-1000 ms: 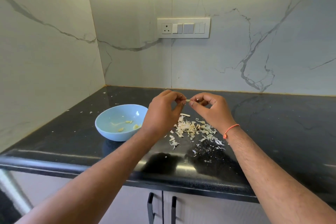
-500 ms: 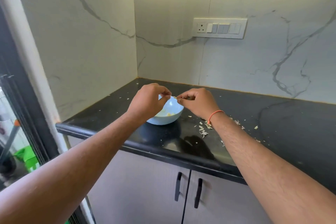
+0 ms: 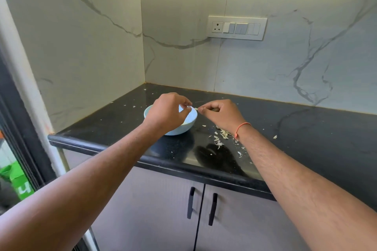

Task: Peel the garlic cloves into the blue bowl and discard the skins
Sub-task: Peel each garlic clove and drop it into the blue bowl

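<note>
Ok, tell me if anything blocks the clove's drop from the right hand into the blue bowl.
Partly. The right hand pinches the garlic clove at the blue bowl's right rim. The left hand hovers over most of the bowl's opening, its fingers close to the clove. Only a strip of the opening near the clove is uncovered.

One mark to read here: down at eight o'clock, a white figure like a "4" shows on the green object [image 3: 24, 188] outside the dark frame. Nothing else legible.
</note>
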Demonstrator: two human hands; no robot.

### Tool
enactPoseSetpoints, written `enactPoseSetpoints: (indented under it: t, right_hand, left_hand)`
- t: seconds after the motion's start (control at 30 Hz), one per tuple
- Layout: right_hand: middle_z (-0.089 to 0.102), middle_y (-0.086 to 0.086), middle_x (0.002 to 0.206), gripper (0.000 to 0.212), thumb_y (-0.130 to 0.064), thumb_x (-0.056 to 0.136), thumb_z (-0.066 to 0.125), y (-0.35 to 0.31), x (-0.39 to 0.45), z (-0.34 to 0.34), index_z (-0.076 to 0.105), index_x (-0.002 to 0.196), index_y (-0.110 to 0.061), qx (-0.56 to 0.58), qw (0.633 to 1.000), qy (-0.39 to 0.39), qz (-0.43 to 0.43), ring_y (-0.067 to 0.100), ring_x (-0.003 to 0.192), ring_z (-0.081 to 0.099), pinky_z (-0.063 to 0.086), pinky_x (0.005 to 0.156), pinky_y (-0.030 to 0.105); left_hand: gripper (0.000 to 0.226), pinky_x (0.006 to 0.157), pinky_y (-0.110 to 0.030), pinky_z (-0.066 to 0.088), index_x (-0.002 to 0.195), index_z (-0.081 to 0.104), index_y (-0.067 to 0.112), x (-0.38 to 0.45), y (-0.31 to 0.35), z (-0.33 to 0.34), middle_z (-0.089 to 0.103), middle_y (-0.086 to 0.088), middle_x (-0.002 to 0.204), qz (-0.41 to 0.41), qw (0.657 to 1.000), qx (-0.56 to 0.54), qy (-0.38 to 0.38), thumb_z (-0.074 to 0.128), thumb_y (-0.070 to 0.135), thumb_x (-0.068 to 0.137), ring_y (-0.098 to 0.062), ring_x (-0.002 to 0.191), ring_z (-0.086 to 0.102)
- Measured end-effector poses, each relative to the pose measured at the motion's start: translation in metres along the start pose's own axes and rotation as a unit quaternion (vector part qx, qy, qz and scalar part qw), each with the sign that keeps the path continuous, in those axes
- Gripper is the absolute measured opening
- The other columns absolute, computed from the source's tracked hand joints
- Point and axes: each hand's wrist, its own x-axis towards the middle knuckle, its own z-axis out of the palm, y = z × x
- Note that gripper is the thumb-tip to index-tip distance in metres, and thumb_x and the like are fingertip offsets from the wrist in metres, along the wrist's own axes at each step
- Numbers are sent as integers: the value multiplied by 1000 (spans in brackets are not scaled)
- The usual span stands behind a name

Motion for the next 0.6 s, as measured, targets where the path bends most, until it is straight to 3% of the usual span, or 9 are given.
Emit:
enactPoseSetpoints:
  t: [0.13, 0.23, 0.33, 0.43, 0.53, 0.6]
  right_hand:
    - [72, -24, 71, 3, -32, 86, 83, -8, 7, 12, 82, 83, -32, -30, 1000, -5, -8, -7, 69, 65, 47, 66, 12]
    - [76, -18, 80, 4, -30, 84, 85, -8, 13, 13, 81, 82, -30, -32, 999, 1, -10, -6, 70, 65, 45, 64, 10]
    - [74, -23, 75, 6, -34, 89, 80, 0, 14, 0, 82, 84, -30, -14, 1000, 25, -6, -8, 65, 61, 45, 65, 11]
    - [67, -34, 69, 10, -37, 92, 75, 19, 7, -23, 81, 87, -32, -86, 996, 13, -2, -10, 69, 61, 46, 71, 17]
    - [69, -26, 107, 15, -47, 93, 71, 44, -1, -53, 78, 103, -39, -238, 969, -65, 6, 2, 101, 62, 51, 92, 31]
    - [65, -17, 120, 30, -53, 93, 69, 61, -7, -70, 73, 119, -40, -303, 943, -134, 14, 8, 108, 58, 47, 96, 32]
  left_hand:
    - [17, 84, -29, 54, 109, 81, 32, 4, -16, -1, 77, 14, 104, -53, 998, 5, -27, 68, 33, 97, -11, 99, 69]
    - [17, 79, -27, 52, 108, 81, 32, 6, -18, -3, 77, 14, 104, -59, 998, 4, -30, 67, 32, 98, -9, 92, 67]
    - [17, 82, -30, 54, 109, 79, 32, 0, -11, -3, 74, 17, 100, -32, 999, 0, -5, 65, 36, 100, -10, 97, 66]
    - [18, 83, -30, 52, 111, 77, 32, -15, 12, 0, 70, 16, 101, 47, 999, -24, -2, 66, 40, 99, -7, 95, 64]
    - [38, 85, -33, 55, 129, 68, 27, -33, 40, 16, 68, 9, 114, 121, 987, 24, -100, 65, 50, 99, -14, 99, 66]
    - [47, 86, -40, 57, 134, 60, 20, -40, 51, 34, 64, 1, 120, 122, 971, 116, -168, 58, 54, 101, -22, 103, 65]
